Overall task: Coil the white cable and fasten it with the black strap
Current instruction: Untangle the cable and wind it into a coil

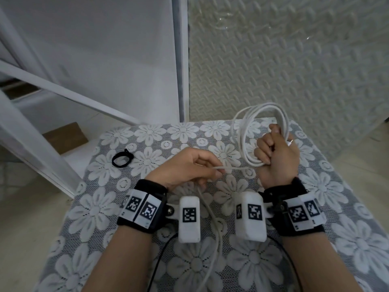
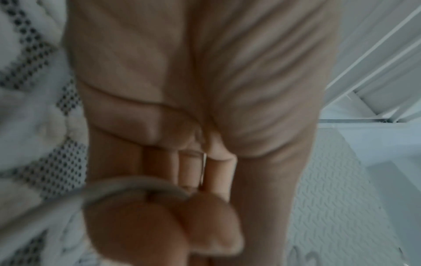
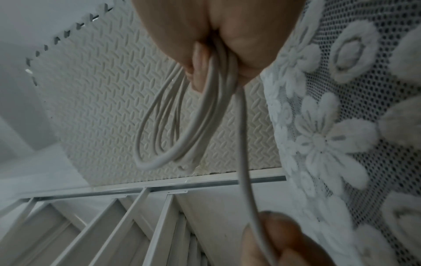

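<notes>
My right hand (image 1: 275,152) grips a bundle of several loops of the white cable (image 1: 261,114), held upright above the table's far right. In the right wrist view the cable loops (image 3: 173,126) hang out of the right hand's fist (image 3: 212,36). A free strand (image 1: 233,169) runs left from the coil to my left hand (image 1: 189,169), which pinches it between thumb and fingers. The rest of the cable trails toward me between my wrists (image 1: 212,218). In the left wrist view the cable (image 2: 127,187) curves over the curled fingers (image 2: 159,225). The black strap (image 1: 122,158) lies looped on the table, left of my left hand.
The table carries a grey lace cloth with white flowers (image 1: 147,135). A white metal frame (image 1: 63,91) slants at the left, and a textured foam wall panel (image 1: 294,60) stands behind. A cardboard piece (image 1: 63,137) lies on the floor at the left.
</notes>
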### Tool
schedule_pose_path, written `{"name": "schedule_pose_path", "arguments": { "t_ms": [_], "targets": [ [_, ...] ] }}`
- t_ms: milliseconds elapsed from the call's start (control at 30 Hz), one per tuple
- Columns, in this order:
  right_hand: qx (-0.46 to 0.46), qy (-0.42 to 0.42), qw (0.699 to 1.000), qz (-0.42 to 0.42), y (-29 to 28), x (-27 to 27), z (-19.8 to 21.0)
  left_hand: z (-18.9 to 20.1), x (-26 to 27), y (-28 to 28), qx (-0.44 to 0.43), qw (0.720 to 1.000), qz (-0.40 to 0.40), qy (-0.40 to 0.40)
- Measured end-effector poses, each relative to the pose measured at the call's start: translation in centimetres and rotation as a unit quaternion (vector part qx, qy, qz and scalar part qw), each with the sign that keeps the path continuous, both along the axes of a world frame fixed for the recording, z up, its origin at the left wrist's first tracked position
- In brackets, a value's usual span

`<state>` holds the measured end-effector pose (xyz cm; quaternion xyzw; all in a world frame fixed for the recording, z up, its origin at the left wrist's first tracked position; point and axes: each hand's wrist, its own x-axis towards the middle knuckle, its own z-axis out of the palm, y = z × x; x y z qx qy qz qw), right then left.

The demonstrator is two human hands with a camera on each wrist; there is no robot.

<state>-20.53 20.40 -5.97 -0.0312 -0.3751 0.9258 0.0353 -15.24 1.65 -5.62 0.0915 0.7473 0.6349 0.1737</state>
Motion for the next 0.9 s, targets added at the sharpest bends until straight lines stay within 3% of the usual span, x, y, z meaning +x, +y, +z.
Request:
{"name": "schedule_pose_path", "arguments": {
  "t_ms": [133, 233, 333, 433, 600, 700, 900],
  "targets": [
    [-0.017, -0.007, 0.999, 0.027, 0.1, -0.1, 0.0, -0.2, -0.2, -0.6, -0.010, 0.990, 0.113, 0.083],
    [-0.015, -0.006, 0.999, 0.029, 0.2, -0.1, -0.1, -0.3, -0.6, -0.9, -0.003, 0.959, 0.216, 0.185],
    [-0.001, -0.001, 1.000, 0.030, 0.1, -0.2, -0.3, -0.1, -0.7, -1.0, -0.011, 0.940, 0.251, 0.230],
    [0.005, 0.002, 0.999, 0.037, 0.0, -0.1, -0.4, 0.2, -0.5, -1.1, -0.018, 0.943, 0.233, 0.236],
    [-0.015, -0.003, 0.999, 0.049, 0.2, -0.2, -0.3, 1.2, 0.1, -1.0, 0.019, 0.976, 0.173, 0.130],
    [-0.031, -0.004, 0.997, 0.066, 0.2, -0.2, -0.2, 1.5, 0.2, -1.1, 0.049, 0.981, 0.161, 0.094],
    [-0.044, -0.009, 0.993, 0.107, -0.1, -0.1, -0.3, 2.0, 0.1, -1.0, 0.032, 0.975, 0.161, 0.152]
  ]
}}
